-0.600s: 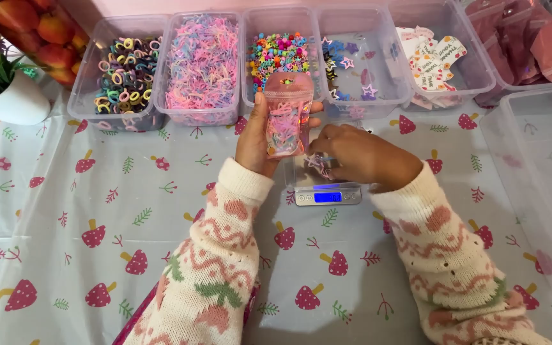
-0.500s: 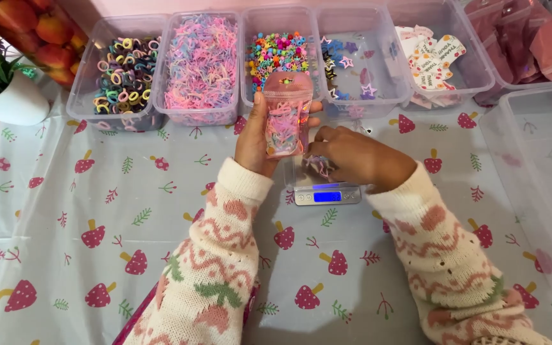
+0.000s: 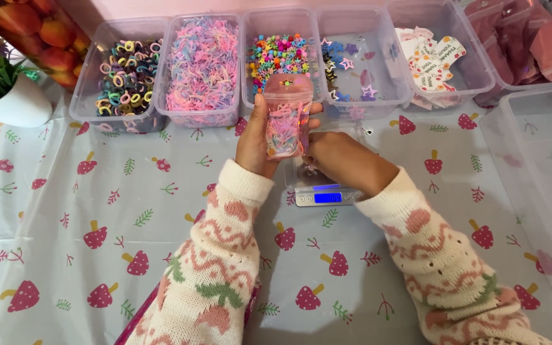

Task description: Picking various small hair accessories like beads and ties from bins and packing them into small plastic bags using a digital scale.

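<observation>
left hand (image 3: 255, 142): holds pouch (image 3: 285, 118) | right hand (image 3: 343, 163): over scale (image 3: 324, 191)

Pouch (image 3: 285, 118): glossy clear plastic w/ pink shimmer. Behind it, bins (image 3: 200, 108) were clear smooth plastic. Sleeves (image 3: 215, 255) looked soft, nubby knit; scale (image 3: 327, 196) brushed metal.

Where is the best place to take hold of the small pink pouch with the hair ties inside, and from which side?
Probably the flat top strip of the pink pouch, coming from above. The pouch stands upright, the left hand wraps its lower left edge, and the right hand is at its lower right, over the small scale. Only the top is free.
</observation>
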